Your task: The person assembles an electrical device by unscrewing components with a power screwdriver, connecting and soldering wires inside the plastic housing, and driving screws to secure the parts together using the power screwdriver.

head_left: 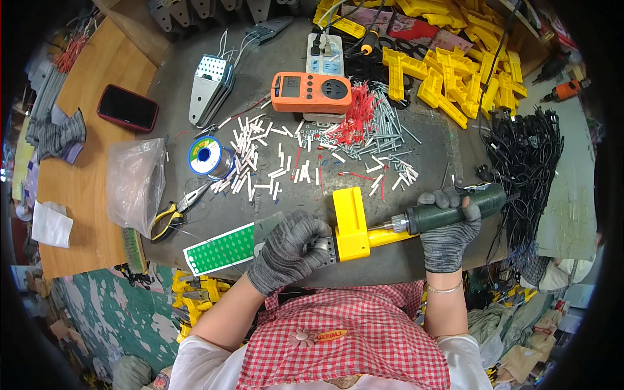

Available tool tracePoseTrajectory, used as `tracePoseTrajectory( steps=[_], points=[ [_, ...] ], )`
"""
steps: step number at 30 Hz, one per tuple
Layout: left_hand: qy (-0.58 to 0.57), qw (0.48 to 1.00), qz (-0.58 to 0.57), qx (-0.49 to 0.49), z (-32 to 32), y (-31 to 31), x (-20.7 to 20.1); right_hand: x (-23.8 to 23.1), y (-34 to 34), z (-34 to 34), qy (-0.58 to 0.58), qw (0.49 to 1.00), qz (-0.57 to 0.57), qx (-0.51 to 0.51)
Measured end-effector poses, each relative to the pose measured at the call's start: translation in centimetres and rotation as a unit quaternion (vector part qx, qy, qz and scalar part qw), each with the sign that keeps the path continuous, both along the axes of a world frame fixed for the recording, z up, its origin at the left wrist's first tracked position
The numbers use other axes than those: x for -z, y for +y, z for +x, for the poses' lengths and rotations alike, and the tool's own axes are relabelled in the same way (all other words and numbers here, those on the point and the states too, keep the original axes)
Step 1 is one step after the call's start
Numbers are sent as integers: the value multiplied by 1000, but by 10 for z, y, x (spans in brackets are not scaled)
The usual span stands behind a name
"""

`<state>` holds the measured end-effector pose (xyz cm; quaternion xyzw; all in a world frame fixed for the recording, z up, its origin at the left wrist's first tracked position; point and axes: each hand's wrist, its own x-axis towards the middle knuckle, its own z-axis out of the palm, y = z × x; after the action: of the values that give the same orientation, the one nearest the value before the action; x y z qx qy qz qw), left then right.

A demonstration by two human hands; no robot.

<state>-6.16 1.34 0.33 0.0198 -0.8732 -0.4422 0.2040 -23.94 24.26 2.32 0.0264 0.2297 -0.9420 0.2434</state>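
My left hand (286,250), in a grey knit glove, is closed at the dark, perforated end joined to a yellow plastic handle (351,221). A green patterned strip (224,249) extends to the left of this hand; how it joins what I hold is hidden. My right hand (450,237), gloved too, wraps round a dark green power screwdriver (426,218) lying nearly level. Its metal chuck (395,224) points left at the yellow handle, just above the handle's narrow part. Whether the bit touches a screw cannot be made out.
White tubes (244,156), red wires (357,117) and screws (390,127) litter the bench beyond my hands. Pliers (179,211) and a solder spool (207,157) lie left. An orange meter (312,93), yellow handles (455,78) and black cords (523,149) stand farther back and right.
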Motion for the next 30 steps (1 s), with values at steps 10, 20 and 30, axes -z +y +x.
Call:
tracePoseTrajectory(
  steps=[10, 20, 30],
  points=[
    [0, 999, 33, 11, 0, -1, 2, -2, -2, 2, 10, 1000, 4, 9],
    [-29, 998, 54, 24, 2, -2, -3, -6, -6, 3, 21, 1000, -6, 7],
    [-18, 999, 35, 21, 0, 4, 2, -1, -5, 2, 18, 1000, -10, 9]
  ],
)
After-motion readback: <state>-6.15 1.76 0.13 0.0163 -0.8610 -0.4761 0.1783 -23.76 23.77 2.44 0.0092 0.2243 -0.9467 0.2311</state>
